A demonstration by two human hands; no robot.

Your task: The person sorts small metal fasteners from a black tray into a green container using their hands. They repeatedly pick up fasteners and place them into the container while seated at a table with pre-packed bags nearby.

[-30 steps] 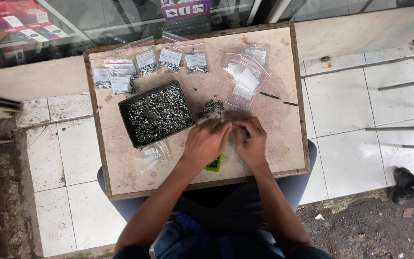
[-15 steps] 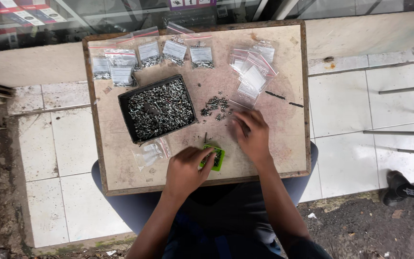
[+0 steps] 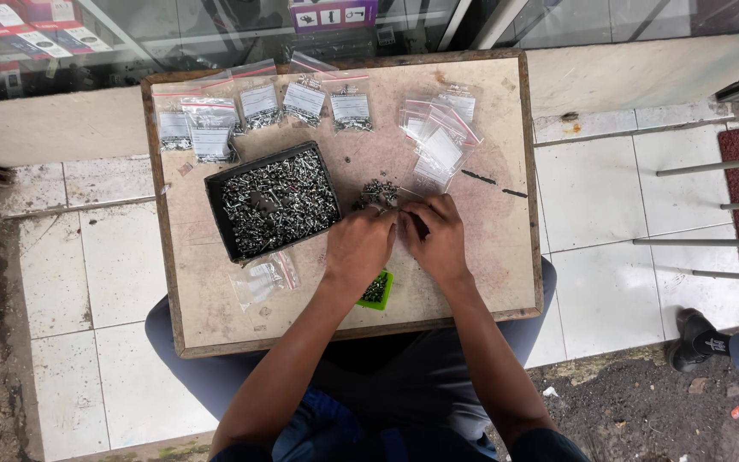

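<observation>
Sitting at a small wooden desk (image 3: 489, 282), a person has both hands close together near its middle. The left hand (image 3: 359, 248) and the right hand (image 3: 438, 239) almost touch. Their fingers are curled in over something tiny, and I cannot tell if they pinch it. A little pile of screws (image 3: 376, 192) lies just past the fingertips, on the far side, about the same way from each hand. It is a round heap with no long side. A black tray (image 3: 272, 203) full of screws sits to the left. A small green box (image 3: 377, 289) peeks out by the left wrist. Little clear bags (image 3: 438, 141) lie farther back
</observation>
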